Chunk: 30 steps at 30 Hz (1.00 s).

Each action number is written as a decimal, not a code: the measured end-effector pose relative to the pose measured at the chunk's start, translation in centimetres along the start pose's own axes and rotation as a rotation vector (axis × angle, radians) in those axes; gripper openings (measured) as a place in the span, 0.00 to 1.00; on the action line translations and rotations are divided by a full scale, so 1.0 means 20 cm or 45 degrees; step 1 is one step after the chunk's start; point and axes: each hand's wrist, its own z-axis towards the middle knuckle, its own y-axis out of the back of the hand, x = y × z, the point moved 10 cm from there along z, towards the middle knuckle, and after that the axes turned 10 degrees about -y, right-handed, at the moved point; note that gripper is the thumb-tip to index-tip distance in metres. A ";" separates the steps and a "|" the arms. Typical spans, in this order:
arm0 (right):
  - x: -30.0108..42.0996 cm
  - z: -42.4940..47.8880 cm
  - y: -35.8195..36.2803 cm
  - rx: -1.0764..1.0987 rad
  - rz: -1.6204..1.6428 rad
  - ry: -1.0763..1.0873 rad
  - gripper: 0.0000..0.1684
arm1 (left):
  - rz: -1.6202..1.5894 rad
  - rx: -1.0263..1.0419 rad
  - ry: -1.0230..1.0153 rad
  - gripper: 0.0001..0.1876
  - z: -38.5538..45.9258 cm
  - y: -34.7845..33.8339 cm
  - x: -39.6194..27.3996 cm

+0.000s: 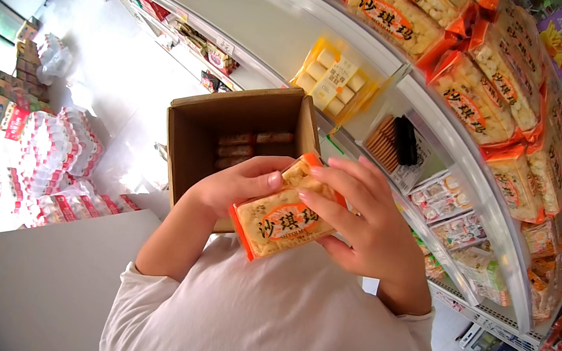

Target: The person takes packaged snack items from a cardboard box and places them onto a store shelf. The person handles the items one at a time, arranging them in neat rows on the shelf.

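Observation:
A clear packet of sachima with orange ends (273, 224) is held tilted in front of my chest. My left hand (236, 182) grips its far left side, thumb on top. Around its right end my right hand (368, 217) rests, with fingers spread over the wrapper and thumb below. It cannot be told whether a second packet lies behind the first. Beyond my left hand stands an open cardboard box (194, 134), partly hidden by my forearm. Several wrapped packets (234, 150) lie at its bottom.
Stacked sachima packets (473, 112) fill the curved top shelf (513, 256) at right. A yellow pack of pale rolls (331, 81) sits one shelf lower, near a black-and-brown item (396, 144). Red-and-white bundled goods (60, 157) stand on the floor at left, beside a grey panel (56, 272).

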 end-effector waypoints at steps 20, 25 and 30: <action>0.11 0.17 0.93 -1.021 -0.568 -0.011 0.36 | -0.256 -0.194 -0.434 0.36 -0.05 0.04 -0.17; -0.10 0.52 1.07 -0.902 -0.813 -0.252 0.29 | -0.291 -0.216 -0.403 0.35 -0.05 0.05 -0.12; -0.24 0.61 1.03 -0.694 -0.695 -0.605 0.31 | -0.346 -0.183 -0.410 0.35 -0.07 0.01 -0.10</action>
